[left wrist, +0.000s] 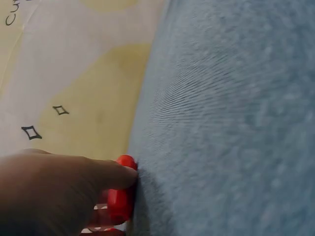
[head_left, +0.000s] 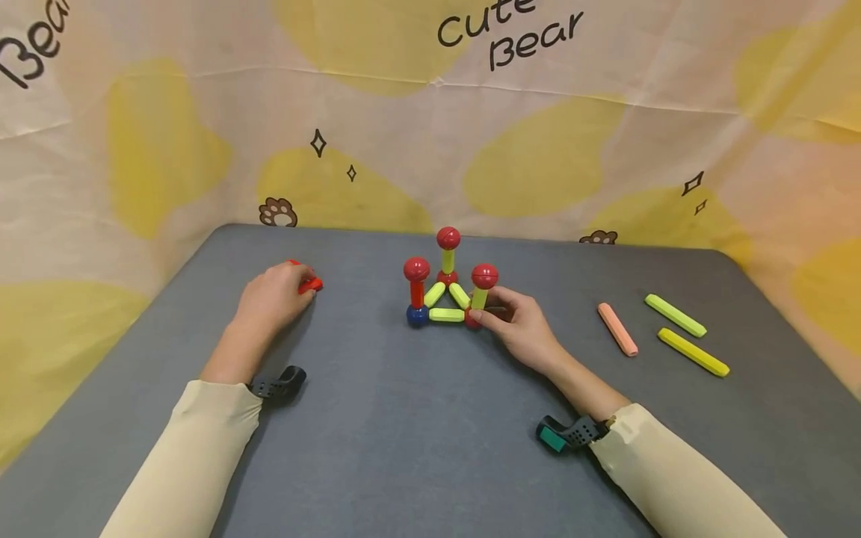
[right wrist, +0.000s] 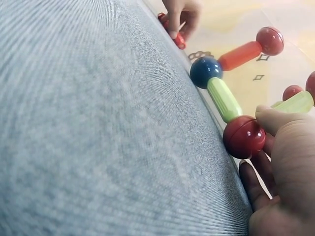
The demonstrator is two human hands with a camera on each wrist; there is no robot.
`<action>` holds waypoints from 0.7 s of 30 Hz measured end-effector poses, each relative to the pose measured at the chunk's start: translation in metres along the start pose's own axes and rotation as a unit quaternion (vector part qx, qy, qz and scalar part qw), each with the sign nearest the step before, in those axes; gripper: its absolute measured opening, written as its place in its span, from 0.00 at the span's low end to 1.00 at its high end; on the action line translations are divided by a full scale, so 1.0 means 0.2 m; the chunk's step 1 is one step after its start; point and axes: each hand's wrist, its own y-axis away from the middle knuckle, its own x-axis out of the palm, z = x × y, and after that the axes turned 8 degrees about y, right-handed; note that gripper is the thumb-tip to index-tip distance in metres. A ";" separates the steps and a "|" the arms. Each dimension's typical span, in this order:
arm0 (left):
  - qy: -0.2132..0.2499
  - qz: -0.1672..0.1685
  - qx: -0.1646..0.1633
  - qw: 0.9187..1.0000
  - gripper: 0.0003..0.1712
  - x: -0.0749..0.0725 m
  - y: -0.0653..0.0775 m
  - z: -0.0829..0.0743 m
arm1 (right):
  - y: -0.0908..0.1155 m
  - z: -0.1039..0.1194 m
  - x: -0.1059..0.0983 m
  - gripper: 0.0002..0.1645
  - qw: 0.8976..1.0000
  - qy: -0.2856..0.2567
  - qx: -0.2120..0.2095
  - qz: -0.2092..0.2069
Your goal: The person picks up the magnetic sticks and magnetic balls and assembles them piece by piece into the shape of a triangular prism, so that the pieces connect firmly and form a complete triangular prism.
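Observation:
A triangular frame of light green rods (head_left: 447, 314) joined by balls stands mid-table. Its near left corner is a blue ball (head_left: 418, 316); the other two corner balls are red. From each corner a rod rises, topped by a red ball (head_left: 416, 269); the left upright is red (right wrist: 241, 55), the others green. My right hand (head_left: 528, 332) holds the near right corner's red ball (right wrist: 244, 137) between thumb and fingers. Off to the left, my left hand (head_left: 274, 294) grips a red rod (left wrist: 120, 196) close over the table, with more red showing beneath its fingers.
Right of the frame lie a salmon rod (head_left: 617, 329), a light green rod (head_left: 676, 315) and a yellow rod (head_left: 693, 352). Behind the grey table (head_left: 377, 433) hangs a printed cloth (head_left: 403, 149). Both wrists wear dark straps (head_left: 279, 382).

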 end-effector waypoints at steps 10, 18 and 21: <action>0.244 -0.043 0.112 0.962 0.17 -0.05 -0.02 -0.38 | 0.00 -0.01 0.00 0.21 1.000 -0.001 -0.008 -0.003; 0.256 -0.025 0.314 0.914 0.17 -0.03 -0.07 -0.71 | 0.00 -0.02 0.00 0.19 0.999 -0.020 -0.036 -0.001; 0.247 0.002 0.329 0.911 0.16 -0.01 -0.11 -0.75 | 0.00 -0.02 -0.01 0.18 0.999 -0.021 -0.040 -0.001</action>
